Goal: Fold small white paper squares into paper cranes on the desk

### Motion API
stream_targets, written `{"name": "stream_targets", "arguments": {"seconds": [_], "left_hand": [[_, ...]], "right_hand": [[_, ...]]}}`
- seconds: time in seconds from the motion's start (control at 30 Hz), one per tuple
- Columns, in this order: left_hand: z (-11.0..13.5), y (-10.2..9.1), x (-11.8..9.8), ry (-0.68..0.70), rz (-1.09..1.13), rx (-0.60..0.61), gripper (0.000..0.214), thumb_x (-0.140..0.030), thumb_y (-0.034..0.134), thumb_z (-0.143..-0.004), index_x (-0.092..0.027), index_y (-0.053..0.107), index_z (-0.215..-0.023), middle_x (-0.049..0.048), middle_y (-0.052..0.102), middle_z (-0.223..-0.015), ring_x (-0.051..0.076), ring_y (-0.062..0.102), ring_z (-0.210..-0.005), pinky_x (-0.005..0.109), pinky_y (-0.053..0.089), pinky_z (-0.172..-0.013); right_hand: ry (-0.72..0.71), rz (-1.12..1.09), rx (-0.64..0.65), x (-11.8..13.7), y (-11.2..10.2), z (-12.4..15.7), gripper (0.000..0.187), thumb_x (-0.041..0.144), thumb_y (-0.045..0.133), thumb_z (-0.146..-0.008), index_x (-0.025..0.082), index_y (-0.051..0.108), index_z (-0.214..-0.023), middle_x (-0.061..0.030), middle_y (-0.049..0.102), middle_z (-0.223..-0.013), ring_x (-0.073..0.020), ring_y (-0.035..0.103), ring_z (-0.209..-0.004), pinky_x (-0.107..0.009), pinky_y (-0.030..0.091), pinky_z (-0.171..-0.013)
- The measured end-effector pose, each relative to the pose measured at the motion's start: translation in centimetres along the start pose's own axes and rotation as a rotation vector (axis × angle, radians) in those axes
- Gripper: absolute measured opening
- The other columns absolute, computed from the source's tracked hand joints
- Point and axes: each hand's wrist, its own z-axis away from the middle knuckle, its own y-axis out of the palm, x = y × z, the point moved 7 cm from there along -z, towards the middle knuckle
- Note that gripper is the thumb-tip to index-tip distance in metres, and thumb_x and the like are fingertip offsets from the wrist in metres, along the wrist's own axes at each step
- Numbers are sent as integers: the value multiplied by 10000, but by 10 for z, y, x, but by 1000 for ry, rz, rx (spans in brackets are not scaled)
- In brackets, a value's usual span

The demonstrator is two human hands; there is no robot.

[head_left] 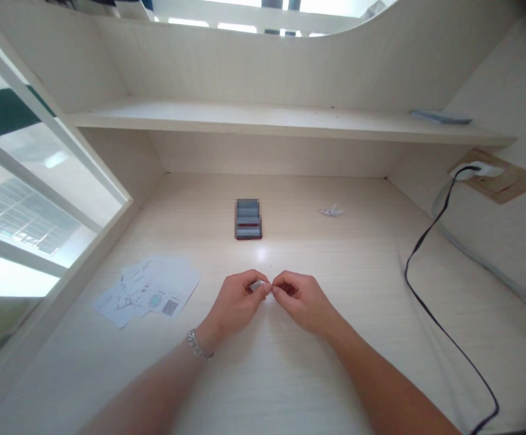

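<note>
From my distant screen I look down on a pale wooden desk [335, 272], and both hands are near the lower middle of the frame. The left hand [233, 302] and the right hand [301, 302] come together there, and their fingertips [268, 289] almost meet. The grip of each hand is closed: the fingers pinch a small piece of white paper [258, 286] between them, and most of this piece is hidden behind the fingers, so I cannot see its shape well. A silver chain bracelet [198, 344] sits on the left wrist.

Above the hands, in the middle of the desk, lies a dark flat block [248, 219]. Its top is blurred, so I cannot tell what it is. To the right of this block, well apart from the hands, is a little folded white paper [332, 211]. At the left of the hands, and near them, some printed sheets [147, 290] lie spread and overlapping.

On the right side a black cable [406, 272] runs down over the desk from a white plug [482, 171] in a wall socket with a brown plate [523, 185]. A shelf [267, 121] goes across the upper part of the frame, with a flat grey-blue thing [441, 116] at its right end. A window [31, 199] fills the left edge.
</note>
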Motion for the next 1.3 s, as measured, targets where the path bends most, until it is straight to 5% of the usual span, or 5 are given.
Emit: {"name": "stream_targets", "arguments": {"seconds": [0.3,0.87,1.3], "left_hand": [[-1,12,5,-37,152,94,163,-284,540,-757,-149,617,-706,-3,569,-576,120,512,-550,220,378,-524],[-2,4,8,-43,164,66,175,-300,561,-746,-143,621,-695,2,580,-586,116,511,-540,215,381,-518],[-2,1,7,-21,130,69,173,-290,548,-761,-142,625,-713,5,586,-594,121,520,-559,219,388,-539]], "right_hand": [[105,-98,8,-11,2,-1,115,156,485,-681,175,466,-570,50,420,-515,-90,367,-505,-206,270,-456],[159,-95,48,-15,1,2,77,154,484,-658,166,526,-595,37,478,-528,-90,399,-500,-203,280,-447],[212,-298,64,-20,7,1,86,131,488,-642,148,573,-640,28,520,-555,-83,410,-489,-207,284,-441]]}}
